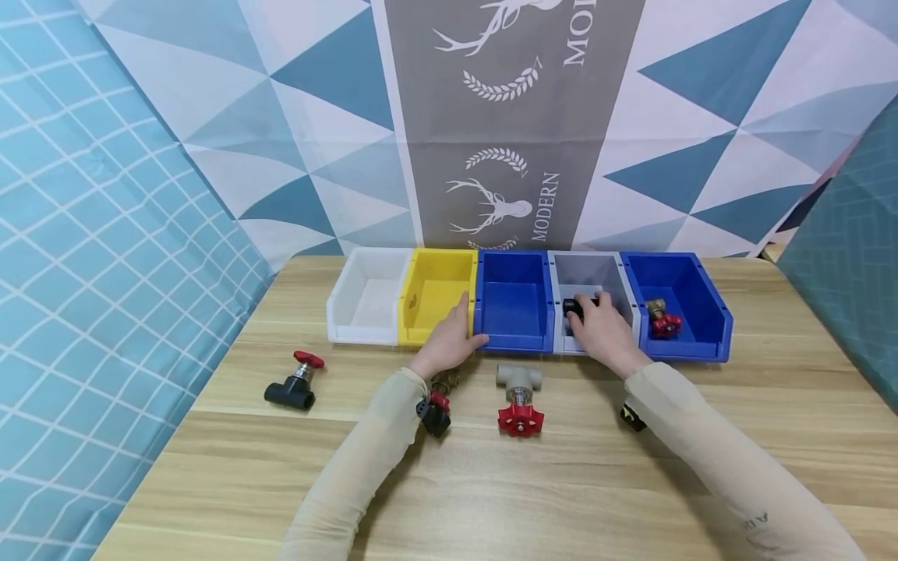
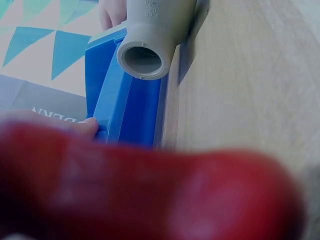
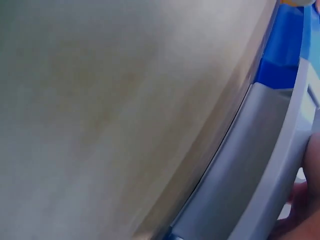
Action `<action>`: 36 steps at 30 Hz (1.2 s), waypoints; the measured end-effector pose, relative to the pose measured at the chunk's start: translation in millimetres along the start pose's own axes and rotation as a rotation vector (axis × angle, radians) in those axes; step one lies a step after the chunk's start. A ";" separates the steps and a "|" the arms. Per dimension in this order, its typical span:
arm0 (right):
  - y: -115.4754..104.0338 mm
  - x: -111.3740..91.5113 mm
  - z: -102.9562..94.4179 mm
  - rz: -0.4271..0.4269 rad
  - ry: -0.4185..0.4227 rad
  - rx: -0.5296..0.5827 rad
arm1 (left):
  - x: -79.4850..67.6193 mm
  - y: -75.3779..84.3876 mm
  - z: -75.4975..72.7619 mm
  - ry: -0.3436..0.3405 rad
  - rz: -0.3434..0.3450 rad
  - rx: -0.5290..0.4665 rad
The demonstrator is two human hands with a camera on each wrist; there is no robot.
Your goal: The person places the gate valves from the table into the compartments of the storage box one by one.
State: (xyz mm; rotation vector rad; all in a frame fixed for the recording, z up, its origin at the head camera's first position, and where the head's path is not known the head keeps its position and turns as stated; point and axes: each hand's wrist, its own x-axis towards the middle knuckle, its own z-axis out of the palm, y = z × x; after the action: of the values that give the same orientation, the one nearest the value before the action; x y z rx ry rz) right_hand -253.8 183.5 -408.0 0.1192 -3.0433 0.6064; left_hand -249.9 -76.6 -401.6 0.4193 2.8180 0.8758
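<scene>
My left hand [image 1: 449, 336] lies where the yellow bin [image 1: 415, 335] meets the middle blue bin [image 1: 515, 343], fingers straight and thumb spread toward the blue front rim. Its thumb [image 2: 89, 127] shows against that rim in the left wrist view. My right hand [image 1: 605, 329] reaches into the grey bin [image 1: 592, 273] and grips a black pipe fitting [image 1: 570, 306], partly hidden by the fingers. Only a few fingers [image 3: 312, 170] at the grey rim appear in the right wrist view. Beneath my left wrist lies a brass valve with a red handle [image 1: 440, 400], partly covered.
A grey tee valve [image 1: 521, 382] with a red handwheel lies before the middle bin, and a black valve [image 1: 291, 392] with a red handle at left. A white bin [image 1: 363, 333] ends the row; the right blue bin [image 1: 691, 351] holds a brass valve [image 1: 657, 309] with a red handwheel.
</scene>
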 end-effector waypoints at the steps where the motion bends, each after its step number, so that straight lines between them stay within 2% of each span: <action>1: -0.5 -1.7 0.2 -0.002 0.029 0.004 | -0.1 0.0 0.0 0.000 0.001 0.001; 7: -6.1 -10.8 -0.5 -0.067 0.273 0.050 | -0.6 0.6 -0.7 0.001 0.002 -0.002; 10: -9.0 -13.6 -0.9 -0.136 0.331 0.081 | -0.4 0.8 -1.1 0.004 -0.001 0.005; 15: -12.7 -17.7 0.1 -0.212 0.265 0.100 | 0.4 0.5 -1.1 0.005 -0.008 0.024; 23: -14.0 -19.3 2.1 -0.191 0.110 0.084 | 1.4 -0.7 0.7 0.002 -0.015 0.013; 36: -6.6 -13.4 4.1 -0.255 0.050 0.031 | 2.4 -1.5 -0.7 -0.012 -0.011 -0.011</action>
State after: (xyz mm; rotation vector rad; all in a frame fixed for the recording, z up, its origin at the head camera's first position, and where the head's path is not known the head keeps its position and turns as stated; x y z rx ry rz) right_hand -240.0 176.8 -410.0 0.4769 -2.9033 0.6251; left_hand -252.7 -77.5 -402.1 0.4053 2.8001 0.8835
